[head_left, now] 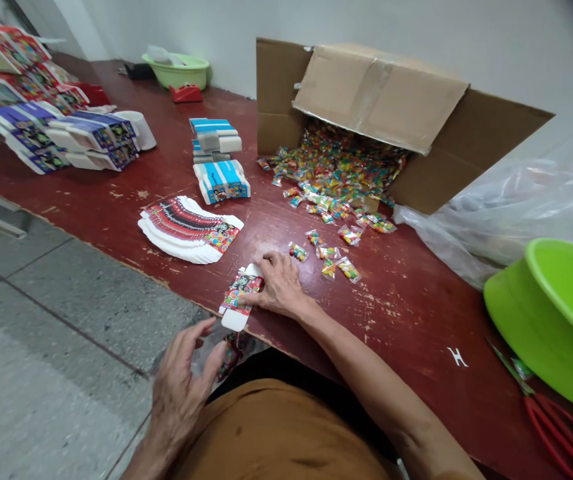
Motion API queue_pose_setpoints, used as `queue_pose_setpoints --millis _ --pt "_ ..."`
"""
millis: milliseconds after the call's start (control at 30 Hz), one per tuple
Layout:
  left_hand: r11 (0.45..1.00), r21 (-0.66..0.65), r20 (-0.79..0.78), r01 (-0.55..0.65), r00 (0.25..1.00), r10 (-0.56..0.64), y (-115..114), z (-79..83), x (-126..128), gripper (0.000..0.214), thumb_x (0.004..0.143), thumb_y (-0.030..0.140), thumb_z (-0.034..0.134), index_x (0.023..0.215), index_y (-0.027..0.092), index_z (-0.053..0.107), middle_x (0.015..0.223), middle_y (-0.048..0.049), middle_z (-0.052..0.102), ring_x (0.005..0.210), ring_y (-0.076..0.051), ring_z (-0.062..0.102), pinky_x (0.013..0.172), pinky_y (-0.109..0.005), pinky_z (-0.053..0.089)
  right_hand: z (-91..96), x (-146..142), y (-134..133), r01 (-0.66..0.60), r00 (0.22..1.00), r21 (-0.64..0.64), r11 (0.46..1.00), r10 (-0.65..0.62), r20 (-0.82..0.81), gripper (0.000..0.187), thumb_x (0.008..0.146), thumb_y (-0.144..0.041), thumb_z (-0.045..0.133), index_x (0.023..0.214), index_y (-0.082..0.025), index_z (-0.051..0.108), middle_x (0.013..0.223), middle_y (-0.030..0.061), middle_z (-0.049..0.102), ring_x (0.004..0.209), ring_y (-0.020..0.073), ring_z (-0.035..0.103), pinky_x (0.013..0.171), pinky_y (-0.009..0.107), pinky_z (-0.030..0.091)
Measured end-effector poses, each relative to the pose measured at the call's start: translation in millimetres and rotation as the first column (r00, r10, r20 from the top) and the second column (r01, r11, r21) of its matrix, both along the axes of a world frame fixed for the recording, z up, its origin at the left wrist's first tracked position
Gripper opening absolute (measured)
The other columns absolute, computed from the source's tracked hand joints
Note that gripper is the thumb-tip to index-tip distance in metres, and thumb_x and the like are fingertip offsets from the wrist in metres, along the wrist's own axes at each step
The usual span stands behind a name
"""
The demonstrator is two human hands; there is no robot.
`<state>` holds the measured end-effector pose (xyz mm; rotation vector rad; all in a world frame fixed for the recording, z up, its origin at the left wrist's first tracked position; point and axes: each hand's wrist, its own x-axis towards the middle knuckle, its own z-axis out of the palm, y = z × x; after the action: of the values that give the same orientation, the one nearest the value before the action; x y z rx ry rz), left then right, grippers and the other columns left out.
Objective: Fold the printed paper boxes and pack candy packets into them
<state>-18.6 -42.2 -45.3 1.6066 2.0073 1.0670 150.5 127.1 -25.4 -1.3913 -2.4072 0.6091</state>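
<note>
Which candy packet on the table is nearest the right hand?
The small candy packet just past the knuckles of the right hand; the other loose packets lie farther from that hand.

Dark red bench [396, 320], paint worn with pale flecks. Small carton [242, 287] is red and white with multicoloured cartoon print, flat carton stack [191, 227] shows red, black and white bands, and the other cartons [221, 181] are blue with white stripes. Candy packets [336, 180] mix yellow, red and green in clear wrap, beside a plain brown cardboard box [366, 107], lime green basin [551, 320] and red tape dispenser [186, 93].
</note>
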Motion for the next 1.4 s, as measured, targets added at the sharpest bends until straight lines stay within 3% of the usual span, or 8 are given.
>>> queue_pose_setpoints --millis 200,433,667,800,900,967,1200,1400 --pt "0.999 -0.051 -0.643 0.017 0.764 -0.046 57 16.6 4 0.049 0.095 0.058 0.058 0.121 0.017 0.068 0.103 -0.0141 0.069 0.092 -0.036 0.061 0.074 -0.043 0.045 -1.3 4 -7 0.034 0.998 -0.005 0.999 -0.035 -0.049 0.086 0.068 -0.065 0.086 0.135 -0.02 0.056 0.148 0.0177 0.044 0.132 0.0356 0.043 0.106 0.053 0.038" --pt "0.977 -0.213 -0.512 -0.004 0.852 -0.108 72 21.9 6 0.039 0.086 0.053 0.072 0.104 0.019 0.066 0.099 -0.0091 0.068 0.095 -0.033 0.061 0.075 -0.039 0.044 2.8 2 -3 0.016 0.997 -0.101 0.995 -0.024 -0.074 0.055 0.069 -0.05 0.091 0.108 -0.02 0.066 0.127 0.0104 0.05 0.12 0.0312 0.047 0.098 0.048 0.041" --pt "0.997 -0.025 -0.455 0.067 0.888 -0.071 77 28.3 11 0.037 0.092 0.048 0.061 0.111 0.017 0.07 0.103 -0.013 0.069 0.094 -0.033 0.059 0.082 -0.044 0.047 12.8 8 6 -0.008 0.873 -0.063 0.998 -0.024 -0.487 0.018 0.075 -0.022 0.089 0.078 -0.019 0.071 0.099 0.0019 0.052 0.102 0.0202 0.053 0.094 0.036 0.042" --pt "0.965 -0.091 0.054 0.247 0.968 -0.243 92 55.4 4 0.038 0.09 0.051 0.059 0.104 0.019 0.073 0.098 -0.0094 0.073 0.095 -0.03 0.063 0.087 -0.043 0.05 34.1 15 13 -0.13 0.751 -0.086 0.988 0.041 -0.66 0.016 0.077 -0.017 0.086 0.075 -0.019 0.07 0.096 0.0 0.054 0.097 0.0162 0.055 0.088 0.031 0.045" --pt "0.781 -0.158 0.646 0.604 0.661 -0.38 100 75.2 -3 0.044 0.082 0.051 0.072 0.111 0.019 0.072 0.099 -0.0082 0.077 0.097 -0.029 0.069 0.089 -0.04 0.053 52.5 20 16 -0.278 0.7 -0.084 0.957 0.142 -0.7 0.016 0.079 -0.021 0.085 0.074 -0.019 0.069 0.097 0.0 0.056 0.094 0.0152 0.057 0.082 0.028 0.047" --pt "0.663 -0.14 0.81 0.736 0.47 -0.35 100 80.2 -3 0.043 0.076 0.049 0.079 0.104 0.017 0.075 0.093 -0.0105 0.077 0.088 -0.028 0.072 0.083 -0.039 0.055 61.7 24 14 -0.35 0.703 -0.046 0.936 0.23 -0.674 0.017 0.079 -0.022 0.086 0.075 -0.019 0.069 0.099 0.0005 0.056 0.096 0.0157 0.057 0.084 0.029 0.048" --pt "0.75 -0.159 0.815 0.643 0.514 -0.267 89 66.2 24 0.028 0.069 0.041 0.082 0.073 0.016 0.072 0.063 -0.0018 0.065 0.059 -0.017 0.059 0.06 -0.028 0.048 71.2 34 -17 -0.195 0.919 0.096 0.976 0.216 -0.329 0.022 0.073 -0.024 0.089 0.083 -0.019 0.07 0.101 0.0031 0.056 0.095 0.0191 0.056 0.081 0.031 0.045" --pt "0.763 -0.208 0.846 0.612 0.504 -0.173 87 65.1 32 0.026 0.069 0.037 0.081 0.082 0.017 0.073 0.072 -0.0035 0.072 0.057 -0.018 0.064 0.057 -0.028 0.05 69.3 36 -31 -0.187 0.901 0.094 0.978 0.209 -0.381 0.021 0.079 -0.014 0.08 0.075 -0.018 0.06 0.078 -0.0021 0.056 0.076 0.0145 0.052 0.069 0.027 0.038"
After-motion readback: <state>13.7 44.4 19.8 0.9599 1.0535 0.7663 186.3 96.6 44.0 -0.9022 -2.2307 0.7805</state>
